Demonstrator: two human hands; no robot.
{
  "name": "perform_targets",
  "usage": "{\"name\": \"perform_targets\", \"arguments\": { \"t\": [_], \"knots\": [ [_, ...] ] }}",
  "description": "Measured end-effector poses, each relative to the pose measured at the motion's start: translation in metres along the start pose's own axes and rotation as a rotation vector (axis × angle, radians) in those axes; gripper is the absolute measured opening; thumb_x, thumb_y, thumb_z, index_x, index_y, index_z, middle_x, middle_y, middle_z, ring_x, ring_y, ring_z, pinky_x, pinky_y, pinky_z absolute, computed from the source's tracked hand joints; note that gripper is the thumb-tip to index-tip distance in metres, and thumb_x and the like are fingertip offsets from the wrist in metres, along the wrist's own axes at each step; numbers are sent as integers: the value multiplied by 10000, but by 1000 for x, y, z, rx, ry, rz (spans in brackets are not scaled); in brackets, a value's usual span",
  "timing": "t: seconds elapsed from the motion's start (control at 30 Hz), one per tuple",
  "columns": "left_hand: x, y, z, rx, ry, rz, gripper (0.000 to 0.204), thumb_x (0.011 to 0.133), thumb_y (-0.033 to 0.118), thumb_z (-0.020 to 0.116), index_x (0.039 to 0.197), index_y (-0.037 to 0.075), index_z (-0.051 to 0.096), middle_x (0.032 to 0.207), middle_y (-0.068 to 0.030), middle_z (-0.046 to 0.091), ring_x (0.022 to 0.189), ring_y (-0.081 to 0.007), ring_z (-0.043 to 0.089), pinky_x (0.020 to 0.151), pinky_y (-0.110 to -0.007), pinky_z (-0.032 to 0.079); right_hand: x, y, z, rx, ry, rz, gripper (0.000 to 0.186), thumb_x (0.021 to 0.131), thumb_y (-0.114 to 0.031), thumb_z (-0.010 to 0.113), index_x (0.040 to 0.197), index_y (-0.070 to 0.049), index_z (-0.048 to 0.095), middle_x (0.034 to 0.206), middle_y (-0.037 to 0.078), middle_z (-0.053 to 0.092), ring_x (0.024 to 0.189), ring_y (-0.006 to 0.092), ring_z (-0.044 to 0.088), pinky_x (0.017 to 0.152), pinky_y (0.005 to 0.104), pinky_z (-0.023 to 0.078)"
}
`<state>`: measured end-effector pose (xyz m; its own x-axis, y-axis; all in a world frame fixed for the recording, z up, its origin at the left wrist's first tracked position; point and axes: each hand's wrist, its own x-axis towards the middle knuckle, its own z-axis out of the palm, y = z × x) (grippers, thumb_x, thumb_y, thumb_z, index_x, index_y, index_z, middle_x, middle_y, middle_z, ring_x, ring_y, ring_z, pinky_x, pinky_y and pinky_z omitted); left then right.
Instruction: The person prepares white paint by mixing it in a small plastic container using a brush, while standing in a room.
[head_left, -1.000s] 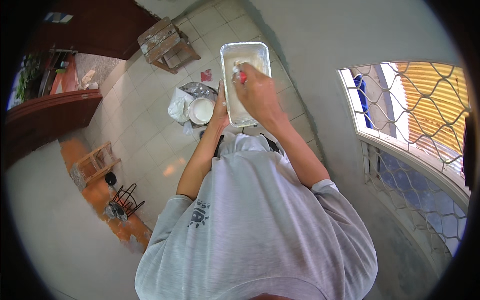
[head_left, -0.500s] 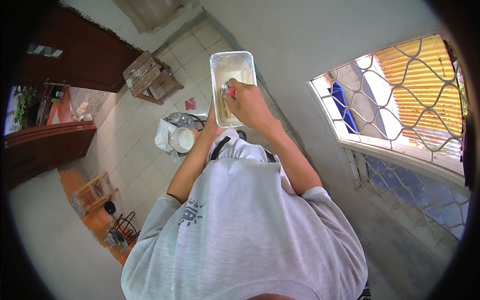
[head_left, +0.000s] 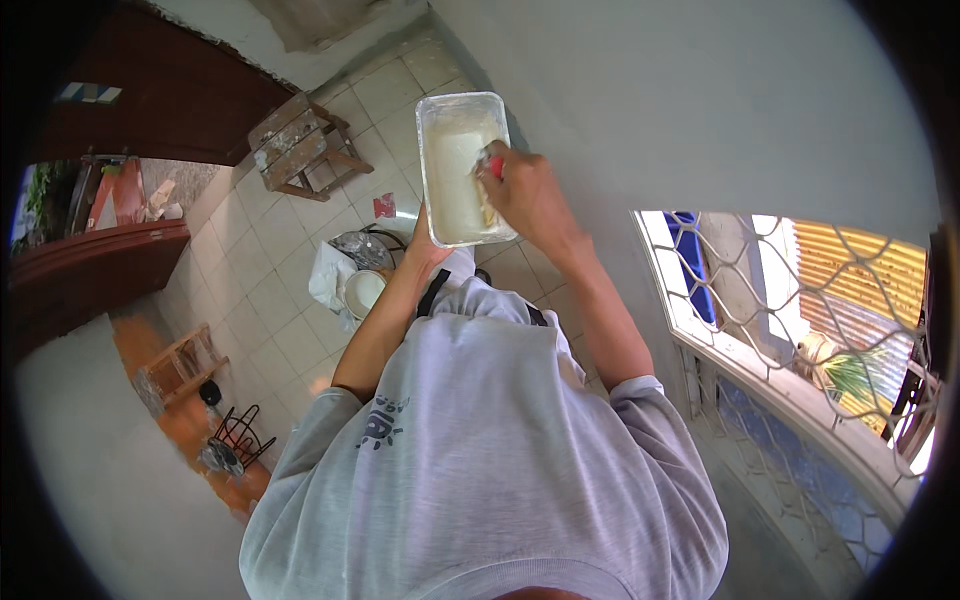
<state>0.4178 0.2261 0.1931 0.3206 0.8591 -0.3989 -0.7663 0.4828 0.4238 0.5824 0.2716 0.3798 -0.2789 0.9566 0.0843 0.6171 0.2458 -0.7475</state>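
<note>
A deep rectangular tray [head_left: 445,150] with a pale rim is held out in front of me, its inside coated with whitish material. My left hand [head_left: 428,245] grips the tray from its near left side; the fingers are mostly hidden beneath it. Over the tray's right side, my right hand [head_left: 530,195] is closed around a red-handled tool [head_left: 489,205]. A pale yellowish strip of this tool shows inside the tray, but my fingers hide the rest, so its exact kind cannot be made out.
On the tiled floor left of my forearm stand a bucket of white material [head_left: 365,290] and a white plastic bag [head_left: 330,275]. A paint-spattered wooden stool [head_left: 305,150] is farther off. A grilled window [head_left: 790,300] opens in the right wall. Dark red doors [head_left: 100,260] are at left.
The tool and my right hand have moved right within the tray, toward its right wall. The view has shifted, bringing a plant outside the window into sight.
</note>
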Motion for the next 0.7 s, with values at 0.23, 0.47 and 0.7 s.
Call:
{"name": "perform_targets", "arguments": {
  "t": [0.23, 0.47, 0.7],
  "knots": [
    [82, 72, 32, -278, 104, -10, 455, 1071, 390, 486, 1408, 92, 548, 1288, -84, 665, 1138, -226, 676, 986, -414, 568, 117, -8, 30, -19, 138, -166, 230, 910, -117, 681, 1067, 38, 614, 856, 263, 676, 762, 450, 657, 682, 478, 517],
    [139, 159, 28, 28, 114, 75, 611, 1072, 521, 420, 1515, 101, 424, 1410, -93, 575, 1219, -229, 629, 1012, -406, 557, 232, -13, 20, -116, 10, -110, 207, 921, -128, 676, 1050, 30, 634, 832, 238, 673, 720, 402, 667, 662, 446, 531],
    [183, 220, 3, 51, 117, 207, 721, 1047, 626, 375, 1535, 96, 395, 1434, -110, 556, 1266, -254, 590, 1074, -421, 503, 305, -24, 49, 6, -182, -230, 176, 914, -99, 661, 1056, -1, 632, 827, 215, 684, 752, 382, 688, 680, 406, 544]
  ]
}}
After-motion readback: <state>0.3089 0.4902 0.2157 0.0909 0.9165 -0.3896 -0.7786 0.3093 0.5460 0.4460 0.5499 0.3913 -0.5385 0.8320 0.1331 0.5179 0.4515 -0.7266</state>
